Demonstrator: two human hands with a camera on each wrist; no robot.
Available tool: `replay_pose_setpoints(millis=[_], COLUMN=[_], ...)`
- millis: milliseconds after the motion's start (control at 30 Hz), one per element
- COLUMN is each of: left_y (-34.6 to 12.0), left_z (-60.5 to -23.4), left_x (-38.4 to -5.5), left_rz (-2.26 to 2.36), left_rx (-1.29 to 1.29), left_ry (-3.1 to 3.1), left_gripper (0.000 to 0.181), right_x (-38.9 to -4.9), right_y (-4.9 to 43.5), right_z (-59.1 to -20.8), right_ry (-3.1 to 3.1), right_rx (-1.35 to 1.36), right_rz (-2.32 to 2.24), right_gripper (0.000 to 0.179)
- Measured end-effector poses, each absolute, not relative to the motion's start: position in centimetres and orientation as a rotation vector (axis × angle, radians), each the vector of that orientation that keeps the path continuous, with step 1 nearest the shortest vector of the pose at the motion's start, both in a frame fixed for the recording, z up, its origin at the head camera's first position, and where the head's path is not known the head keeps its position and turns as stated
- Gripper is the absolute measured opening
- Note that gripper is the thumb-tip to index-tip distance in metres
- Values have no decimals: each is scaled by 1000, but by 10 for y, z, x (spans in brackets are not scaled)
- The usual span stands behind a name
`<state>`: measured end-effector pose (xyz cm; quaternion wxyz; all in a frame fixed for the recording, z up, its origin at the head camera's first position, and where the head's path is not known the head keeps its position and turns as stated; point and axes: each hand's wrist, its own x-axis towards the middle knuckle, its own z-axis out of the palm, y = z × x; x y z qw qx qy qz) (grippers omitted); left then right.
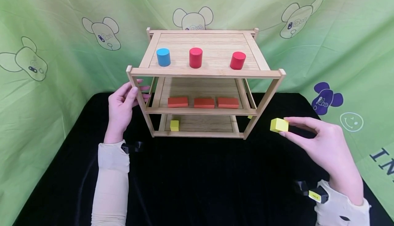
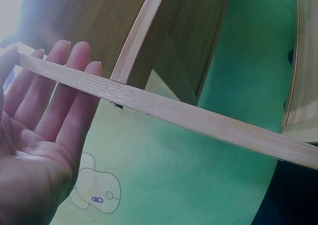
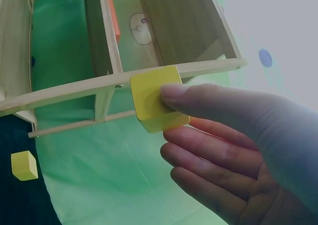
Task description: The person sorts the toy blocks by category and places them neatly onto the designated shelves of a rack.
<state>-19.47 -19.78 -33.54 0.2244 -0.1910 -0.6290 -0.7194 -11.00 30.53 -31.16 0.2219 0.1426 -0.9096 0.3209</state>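
Note:
A yellow cube is pinched between the thumb and fingers of my right hand, out to the right of a three-tier wooden shelf. The same yellow cube fills the middle of the right wrist view, the thumb pressed on its near face. On the other side, my left hand holds the shelf's front left leg, thumb in front and fingers behind. In the left wrist view the leg crosses in front of the fingers. Another yellow cube sits at the left of the bottom tier.
The top tier carries a blue cylinder and two red cylinders, one in the middle. Three red blocks line the middle tier. A further yellow cube lies on the black cloth beside the shelf. Green printed curtains surround everything.

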Motion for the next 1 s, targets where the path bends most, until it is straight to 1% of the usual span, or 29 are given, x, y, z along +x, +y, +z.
replay_pose_setpoints(millis=[267,633,1000], left_y=[-198,-198,-196], left_z=[-335,-335,-335], left_x=[-195,-195,-194], left_rz=[-1992,-2004,-1994], left_rx=[-514,-514,-488], left_ry=[-1724,-1724,-1729], left_gripper=[29,30,30], right_x=[-107,-102,-102], right_y=[301,297,295], right_z=[-308,-305,-304], right_ry=[-2493,-2495,-2452], right_rx=[424,430,497], right_rz=[875,865,828], right_gripper=[42,42,48])
